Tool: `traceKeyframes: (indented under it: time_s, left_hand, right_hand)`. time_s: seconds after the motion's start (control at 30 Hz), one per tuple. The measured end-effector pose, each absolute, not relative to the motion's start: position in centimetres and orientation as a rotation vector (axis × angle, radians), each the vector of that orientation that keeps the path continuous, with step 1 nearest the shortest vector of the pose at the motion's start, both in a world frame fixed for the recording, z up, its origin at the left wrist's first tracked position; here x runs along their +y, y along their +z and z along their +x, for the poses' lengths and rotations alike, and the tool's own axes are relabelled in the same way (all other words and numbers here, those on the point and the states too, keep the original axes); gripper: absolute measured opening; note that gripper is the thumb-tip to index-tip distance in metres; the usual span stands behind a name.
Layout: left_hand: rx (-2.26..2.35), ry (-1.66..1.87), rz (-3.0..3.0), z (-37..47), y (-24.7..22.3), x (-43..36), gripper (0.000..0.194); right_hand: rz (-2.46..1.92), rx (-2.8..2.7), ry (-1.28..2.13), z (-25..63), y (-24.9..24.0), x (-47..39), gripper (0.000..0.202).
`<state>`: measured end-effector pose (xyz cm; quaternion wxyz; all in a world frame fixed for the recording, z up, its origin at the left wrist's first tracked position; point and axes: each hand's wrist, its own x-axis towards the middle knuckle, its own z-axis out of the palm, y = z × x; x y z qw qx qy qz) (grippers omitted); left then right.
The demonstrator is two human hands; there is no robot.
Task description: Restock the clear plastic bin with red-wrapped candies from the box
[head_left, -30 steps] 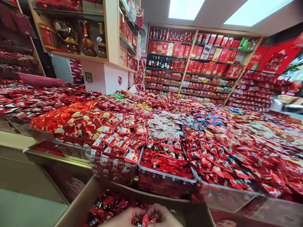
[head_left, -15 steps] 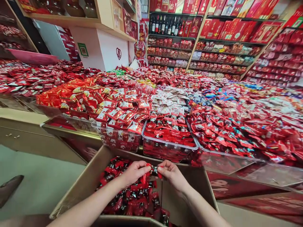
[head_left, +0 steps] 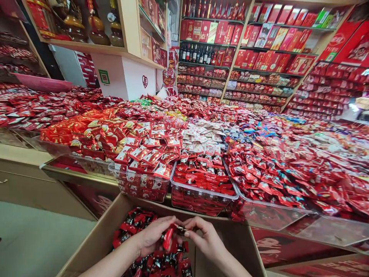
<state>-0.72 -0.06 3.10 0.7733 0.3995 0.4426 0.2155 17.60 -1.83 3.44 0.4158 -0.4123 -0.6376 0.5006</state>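
Over the open cardboard box (head_left: 95, 240) at the foot of the display: both hands meet above the heap of red-and-black wrapped sweets (head_left: 161, 261); left hand (head_left: 154, 236) curled, fingers pinched on a red-wrapped sweet (head_left: 168, 236); right hand (head_left: 206, 240) likewise curled, thumb and fingertips closed on the dark end of the same piece, or of one touching it; cannot tell which, as the wrappers blur together.

Change over the last second: a second ago the hands sat at the very bottom edge of the view, cupped round a sweet; half a second ago they were raised nearer the far wall of the box, the piece stretched between both sets of fingertips; now they are lower and closer in, grip unchanged. Judgement: the piece has stayed in hand and is being worked between the fingers, not set down; the head has also tipped, so part of the shift is the camera's.

Surroundings: just beyond the box, a clear bin (head_left: 201, 200) of red sweets, and beside it to the left a clear bin (head_left: 138, 188) of red-and-white packets; behind, a wide spread of red sweets (head_left: 288, 173); far wall shelves (head_left: 259, 50) of red boxes and bottles.
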Motion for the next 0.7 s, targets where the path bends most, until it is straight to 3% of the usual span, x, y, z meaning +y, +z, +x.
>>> traceKeyframes:
  time_s: [0.1, 0.27, 0.43, 0.6, 0.7]
  left_hand:
    - [0.977, 0.618, 0.842, -0.7, 2.8, 0.1, 0.029]
    - [1.006, 0.784, 1.097, -0.3, 1.9, 0.4, 0.035]
    - [0.845, 0.693, 1.138, -0.7, 1.6, 0.5, 0.038]
    - [0.807, 0.715, 1.001, -1.2, 1.4, 0.9, 0.044]
    - [0.913, 0.723, 1.001, -1.1, 1.3, 1.1, 0.039]
  right_hand:
    - [-1.086, -1.637, 1.213, 17.4, 3.1, -2.0, 0.014]
    - [-1.072, -1.076, 1.651, 16.2, 0.9, -1.6, 0.042]
    - [-1.100, -1.034, 1.631, 15.8, 1.0, -1.8, 0.043]
    - [-1.118, -1.607, 1.296, 18.3, 8.4, -3.0, 0.014]
    - [-1.184, -1.819, 0.906, 21.1, 14.9, -0.8, 0.014]
